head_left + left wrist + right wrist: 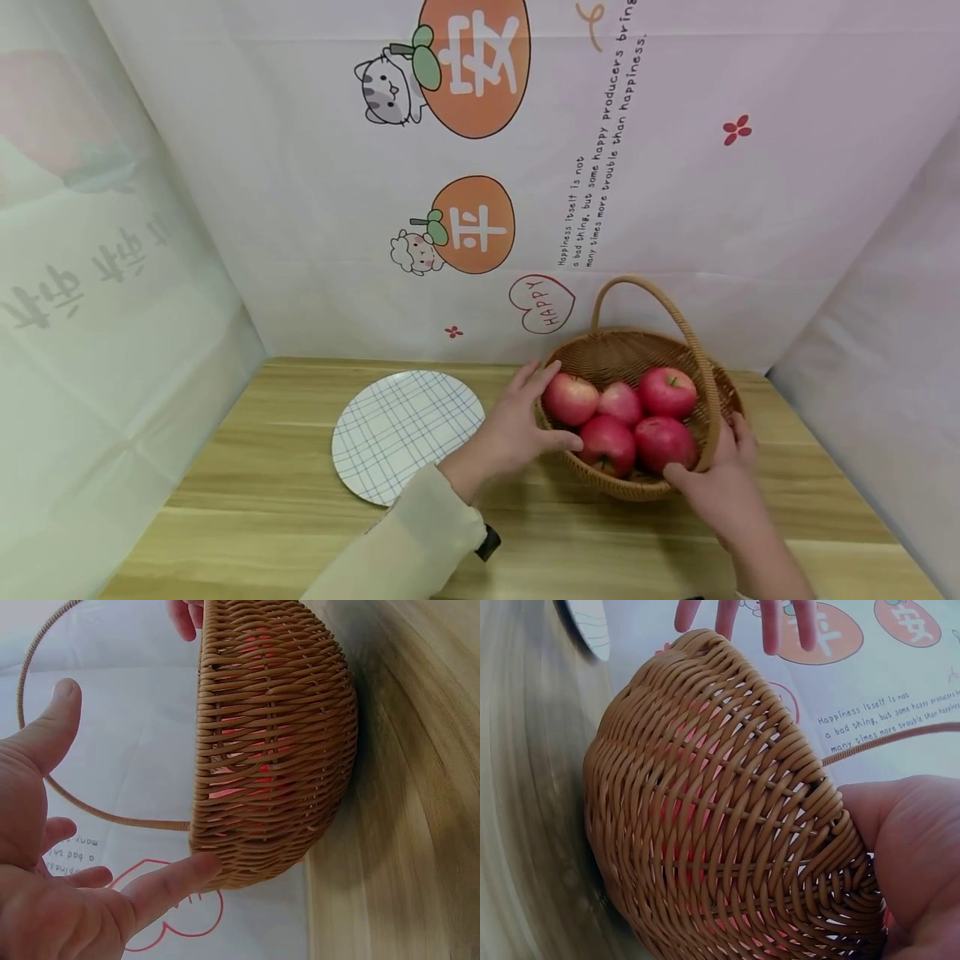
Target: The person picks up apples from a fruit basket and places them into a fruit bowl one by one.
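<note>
A brown wicker basket (611,350) with a tall arched handle stands on the table, tilted a little, holding several red apples (669,392). At its left side is my left hand (517,425), thumb and fingers spread; in the left wrist view an outstretched finger (176,885) touches the woven side (277,735). My right hand (723,483) grips the right rim, the thumb over the near edge and the other fingers around the outside by the handle's base. In the right wrist view, the thumb of that hand (922,847) presses on the rim; its other fingers are mostly hidden.
A round white plate (405,433) with blue crossed lines lies left of the basket, partly behind my left forearm. The wooden table (247,483) is bounded by printed white cloth (337,208) at the back and sides. The basket stands close to the back cloth.
</note>
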A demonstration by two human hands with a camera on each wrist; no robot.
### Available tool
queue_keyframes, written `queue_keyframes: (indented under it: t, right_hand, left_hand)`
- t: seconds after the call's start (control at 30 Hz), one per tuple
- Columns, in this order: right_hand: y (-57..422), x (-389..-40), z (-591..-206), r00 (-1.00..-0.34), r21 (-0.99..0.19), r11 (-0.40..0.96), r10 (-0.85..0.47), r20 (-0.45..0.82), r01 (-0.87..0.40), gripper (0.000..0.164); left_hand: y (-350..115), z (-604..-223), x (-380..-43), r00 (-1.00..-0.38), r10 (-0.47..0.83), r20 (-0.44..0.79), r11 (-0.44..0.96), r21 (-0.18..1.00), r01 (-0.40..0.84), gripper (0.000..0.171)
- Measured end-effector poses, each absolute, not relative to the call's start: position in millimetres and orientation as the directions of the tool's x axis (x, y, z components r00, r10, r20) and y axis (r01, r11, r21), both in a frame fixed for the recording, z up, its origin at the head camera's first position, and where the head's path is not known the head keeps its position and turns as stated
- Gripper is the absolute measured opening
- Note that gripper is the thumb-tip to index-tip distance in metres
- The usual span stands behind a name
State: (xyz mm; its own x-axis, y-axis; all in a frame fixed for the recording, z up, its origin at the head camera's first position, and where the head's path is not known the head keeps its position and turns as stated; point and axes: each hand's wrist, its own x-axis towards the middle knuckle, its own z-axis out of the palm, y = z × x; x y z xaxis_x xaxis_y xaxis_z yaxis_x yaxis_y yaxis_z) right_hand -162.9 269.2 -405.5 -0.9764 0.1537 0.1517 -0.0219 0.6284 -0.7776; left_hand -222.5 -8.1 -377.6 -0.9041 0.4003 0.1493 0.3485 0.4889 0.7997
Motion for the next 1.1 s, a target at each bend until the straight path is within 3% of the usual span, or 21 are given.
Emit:
queue_keyframes:
  t: [0.43,0.67,0.87,1.1]
  right_hand:
    - [268,-164,-410,-0.975,-0.776,0.629,0.146,0.166,-0.039,0.102]
    - [268,-165,-409,-0.978,-0.771,0.635,0.135,0.161,-0.039,0.102]
    - [268,-164,-406,-0.978,-0.774,0.632,0.126,0.165,-0.049,0.100]
    - [268,-164,-404,-0.983,-0.773,0.633,0.117,0.143,-0.037,0.100]
  left_hand:
    - [-2,-372,-239,-0.924,0.360,0.128,0.557,0.765,0.323,0.103]
    - [2,-364,-248,-0.908,0.387,0.161,0.537,0.761,0.364,0.102]
    - [21,-368,-254,-0.915,0.386,0.115,0.525,0.788,0.320,0.101]
    - [41,-371,-260,-0.915,0.399,0.057,0.644,0.694,0.323,0.101]
